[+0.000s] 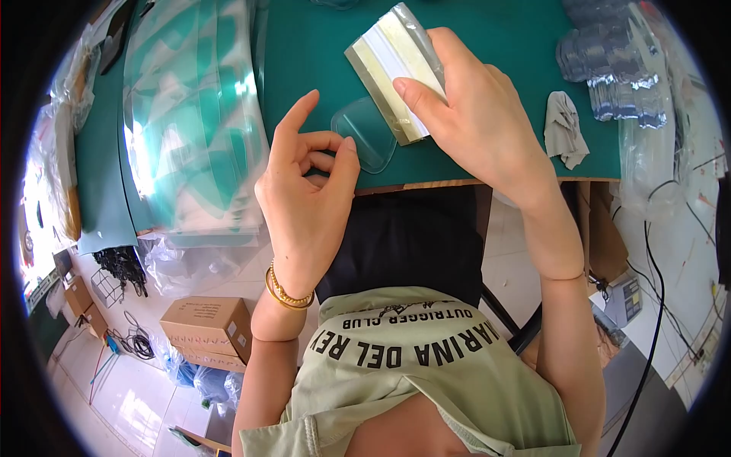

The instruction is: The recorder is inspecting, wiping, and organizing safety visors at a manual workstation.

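Note:
My right hand (pixel 487 114) grips a flat rectangular block (pixel 381 61) with pale yellow and white stripes and shiny grey edges, thumb on its face. The block is tilted above the green table. My left hand (pixel 308 175), wearing gold bracelets on its wrist, is left of it, one finger raised. Its thumb meets another fingertip in a pinch; whether anything thin is between them I cannot tell. Right by these fingertips is a clear rounded plastic piece (pixel 369 148), partly behind the block. Whether the pinch touches that piece is unclear.
Stacked clear plastic sheets (pixel 190 114) cover the green table's (pixel 304 46) left part. On the right are a crumpled grey cloth (pixel 565 129) and clear moulded plastic pieces (pixel 617 68). A cardboard box (pixel 205 327) stands on the floor at left; a black cable (pixel 655 305) hangs at right.

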A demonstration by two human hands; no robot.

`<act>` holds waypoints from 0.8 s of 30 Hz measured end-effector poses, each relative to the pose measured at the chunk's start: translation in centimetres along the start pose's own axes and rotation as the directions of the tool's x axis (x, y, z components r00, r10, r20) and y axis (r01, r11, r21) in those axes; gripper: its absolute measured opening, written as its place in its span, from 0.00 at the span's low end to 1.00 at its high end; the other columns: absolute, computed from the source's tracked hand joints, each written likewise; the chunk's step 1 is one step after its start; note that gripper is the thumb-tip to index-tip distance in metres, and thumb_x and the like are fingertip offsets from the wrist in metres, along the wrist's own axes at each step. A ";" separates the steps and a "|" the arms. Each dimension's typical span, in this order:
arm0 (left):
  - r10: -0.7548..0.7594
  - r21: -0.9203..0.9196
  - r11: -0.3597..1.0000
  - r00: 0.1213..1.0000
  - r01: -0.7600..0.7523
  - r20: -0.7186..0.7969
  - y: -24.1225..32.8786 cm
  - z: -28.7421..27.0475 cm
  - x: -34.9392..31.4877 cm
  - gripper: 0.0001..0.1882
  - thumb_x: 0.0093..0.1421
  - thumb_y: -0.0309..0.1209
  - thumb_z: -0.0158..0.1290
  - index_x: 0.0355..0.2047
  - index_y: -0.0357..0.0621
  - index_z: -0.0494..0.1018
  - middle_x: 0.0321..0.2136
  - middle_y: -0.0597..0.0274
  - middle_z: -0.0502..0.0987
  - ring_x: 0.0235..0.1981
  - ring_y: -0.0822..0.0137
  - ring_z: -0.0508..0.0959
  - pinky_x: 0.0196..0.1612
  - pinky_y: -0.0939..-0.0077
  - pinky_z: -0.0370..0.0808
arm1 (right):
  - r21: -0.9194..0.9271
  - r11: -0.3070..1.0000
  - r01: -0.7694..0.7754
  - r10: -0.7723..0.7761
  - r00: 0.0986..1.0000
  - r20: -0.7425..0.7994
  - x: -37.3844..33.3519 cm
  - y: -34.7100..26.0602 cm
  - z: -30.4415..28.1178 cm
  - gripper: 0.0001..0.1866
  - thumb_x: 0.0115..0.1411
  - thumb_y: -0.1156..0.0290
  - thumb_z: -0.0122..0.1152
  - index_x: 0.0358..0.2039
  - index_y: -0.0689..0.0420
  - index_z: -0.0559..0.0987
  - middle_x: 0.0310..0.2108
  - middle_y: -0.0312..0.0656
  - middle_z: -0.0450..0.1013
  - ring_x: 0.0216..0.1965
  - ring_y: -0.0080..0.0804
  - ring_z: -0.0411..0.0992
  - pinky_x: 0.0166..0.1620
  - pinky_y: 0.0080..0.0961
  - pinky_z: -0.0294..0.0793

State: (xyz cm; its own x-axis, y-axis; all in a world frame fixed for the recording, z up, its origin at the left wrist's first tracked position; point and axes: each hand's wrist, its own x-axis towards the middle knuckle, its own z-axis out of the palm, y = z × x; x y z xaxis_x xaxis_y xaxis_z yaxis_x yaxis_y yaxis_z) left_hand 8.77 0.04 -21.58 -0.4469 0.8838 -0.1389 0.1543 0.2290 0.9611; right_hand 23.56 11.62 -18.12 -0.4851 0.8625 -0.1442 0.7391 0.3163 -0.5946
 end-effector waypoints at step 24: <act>0.071 0.139 0.988 0.997 -0.071 0.005 -0.1 -2.2 -2.3 0.25 0.60 0.21 0.57 0.59 0.38 0.69 0.31 0.60 0.81 0.28 0.75 0.80 0.33 0.81 0.78 | 0.127 0.966 0.226 -0.243 0.961 0.134 -1.3 -0.1 1.9 0.18 0.63 0.62 0.60 0.36 0.63 0.65 0.24 0.59 0.74 0.28 0.60 0.74 0.30 0.44 0.72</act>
State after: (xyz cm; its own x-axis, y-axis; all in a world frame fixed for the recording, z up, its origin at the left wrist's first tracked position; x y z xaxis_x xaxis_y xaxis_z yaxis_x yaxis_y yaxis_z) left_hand 7.89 -2.91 -20.78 -0.4306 0.8998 -0.0711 0.3069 0.2200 0.9260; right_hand 23.26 9.69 -19.38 -0.7081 0.6990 -0.0999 0.5445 0.4505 -0.7075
